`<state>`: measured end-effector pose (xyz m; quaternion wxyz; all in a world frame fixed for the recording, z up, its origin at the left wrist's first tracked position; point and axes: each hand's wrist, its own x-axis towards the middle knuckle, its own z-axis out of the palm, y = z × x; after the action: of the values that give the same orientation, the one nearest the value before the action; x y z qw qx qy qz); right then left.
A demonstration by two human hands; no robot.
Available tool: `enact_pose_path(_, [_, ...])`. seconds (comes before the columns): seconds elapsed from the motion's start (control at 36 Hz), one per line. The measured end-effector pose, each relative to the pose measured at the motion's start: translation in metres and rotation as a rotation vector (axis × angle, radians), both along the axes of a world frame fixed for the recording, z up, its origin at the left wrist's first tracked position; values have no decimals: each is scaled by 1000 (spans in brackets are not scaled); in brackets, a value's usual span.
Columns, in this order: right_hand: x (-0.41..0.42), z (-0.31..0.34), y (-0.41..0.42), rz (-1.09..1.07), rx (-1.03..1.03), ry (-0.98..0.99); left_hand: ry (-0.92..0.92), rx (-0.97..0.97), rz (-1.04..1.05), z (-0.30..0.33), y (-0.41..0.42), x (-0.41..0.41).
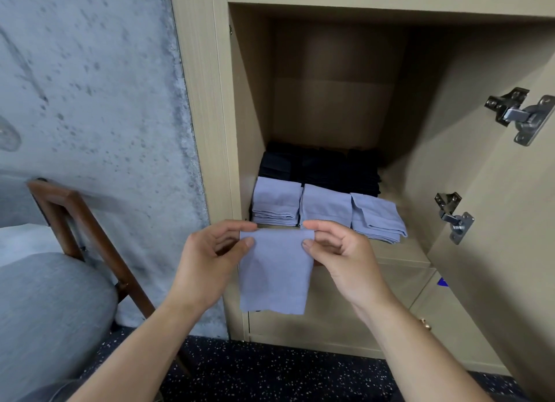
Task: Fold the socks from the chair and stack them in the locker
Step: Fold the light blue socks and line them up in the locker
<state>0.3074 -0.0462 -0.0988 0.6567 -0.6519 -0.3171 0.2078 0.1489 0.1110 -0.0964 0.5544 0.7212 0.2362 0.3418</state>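
two hands hold one light blue sock [274, 278] just before the open locker [330, 101]: my left hand [207, 262] and right hand [339, 256] each pinch a top corner. three blue stacks [326, 207] sit near, black socks [318, 168] farther in.

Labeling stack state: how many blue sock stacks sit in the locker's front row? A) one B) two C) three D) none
C: three blue stacks sit side by side in the locker, in front of the dark stacks.
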Motion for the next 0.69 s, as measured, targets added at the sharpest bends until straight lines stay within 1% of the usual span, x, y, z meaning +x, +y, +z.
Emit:
enact_pose_path(0.17, [2,-2,1,-54,-5,-117,-4,47,35,-3,2,0])
enact_pose_path(0.36, [4,-2,1,-99,32,-190,36,184,57,-4,5,0])
enact_pose_path(0.44, [3,0,0,-86,54,-175,51,227,33,-2,5,0])
enact_pose_path(0.58, [3,-4,3,-87,45,-147,-21,111,-46,1,-4,0])
enact_pose_path(0.69, [1,-4,2,-94,58,-115,-68,84,-95,-2,-9,2])
